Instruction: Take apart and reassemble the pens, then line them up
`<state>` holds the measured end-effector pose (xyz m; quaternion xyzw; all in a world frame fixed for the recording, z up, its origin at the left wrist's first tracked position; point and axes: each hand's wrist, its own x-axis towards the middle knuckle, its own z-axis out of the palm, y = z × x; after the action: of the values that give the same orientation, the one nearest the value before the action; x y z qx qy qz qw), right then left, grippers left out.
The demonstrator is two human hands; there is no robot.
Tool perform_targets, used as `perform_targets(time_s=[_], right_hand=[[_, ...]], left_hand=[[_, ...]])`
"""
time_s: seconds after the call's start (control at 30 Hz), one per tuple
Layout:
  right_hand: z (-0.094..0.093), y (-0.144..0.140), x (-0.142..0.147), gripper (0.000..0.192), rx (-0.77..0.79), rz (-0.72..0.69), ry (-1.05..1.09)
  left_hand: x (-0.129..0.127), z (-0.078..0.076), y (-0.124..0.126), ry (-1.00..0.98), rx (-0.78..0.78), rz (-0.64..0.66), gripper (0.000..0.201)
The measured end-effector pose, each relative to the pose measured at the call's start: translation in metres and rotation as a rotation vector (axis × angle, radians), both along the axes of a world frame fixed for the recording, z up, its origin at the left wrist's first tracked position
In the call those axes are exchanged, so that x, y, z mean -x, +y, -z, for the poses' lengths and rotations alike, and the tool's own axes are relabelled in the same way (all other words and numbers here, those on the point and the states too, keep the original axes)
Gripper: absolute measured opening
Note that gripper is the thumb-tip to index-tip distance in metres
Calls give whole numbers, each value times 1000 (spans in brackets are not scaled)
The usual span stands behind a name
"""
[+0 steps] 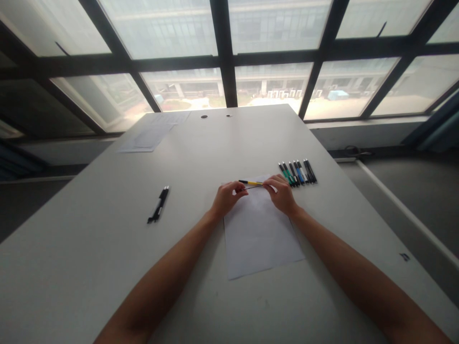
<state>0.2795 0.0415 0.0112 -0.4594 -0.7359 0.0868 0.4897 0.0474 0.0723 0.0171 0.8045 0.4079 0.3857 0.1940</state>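
My left hand (227, 196) and my right hand (280, 193) are held a short way apart above the far end of a white sheet of paper (263, 239). Stretched between their pinched fingertips is a thin dark pen refill (254, 187), one end in each hand. Just behind it lies a yellow and black pen part (251, 182), its right end close to my right fingers. Whether those fingers touch it, I cannot tell. Right beside my right hand, several pens (297, 173) with green, blue and black barrels lie in a row.
Two black pens (158, 205) lie side by side on the left of the white table (107, 239). Loose paper sheets (154, 134) rest at its far left. A small dark item (404, 257) sits near the right edge. Windows (179, 28) stand beyond the table.
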Motion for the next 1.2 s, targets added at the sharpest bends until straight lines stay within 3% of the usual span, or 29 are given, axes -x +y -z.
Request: perform_targets(time_s=[0.27, 0.57, 0.87, 1.2], right_hand=[[-3, -1, 0, 24, -11, 3, -39], [-5, -2, 2, 22, -29, -16, -80], [-4, -4, 7, 21, -7, -13, -41], [-4, -3, 10, 17, -22, -16, 117]], left_hand=[[1, 0, -1, 43, -38, 8, 12], [0, -4, -5, 180, -110, 78, 23], [-5, -9, -8, -149, 87, -31, 25], [-2, -7, -4, -408, 193, 2, 35]])
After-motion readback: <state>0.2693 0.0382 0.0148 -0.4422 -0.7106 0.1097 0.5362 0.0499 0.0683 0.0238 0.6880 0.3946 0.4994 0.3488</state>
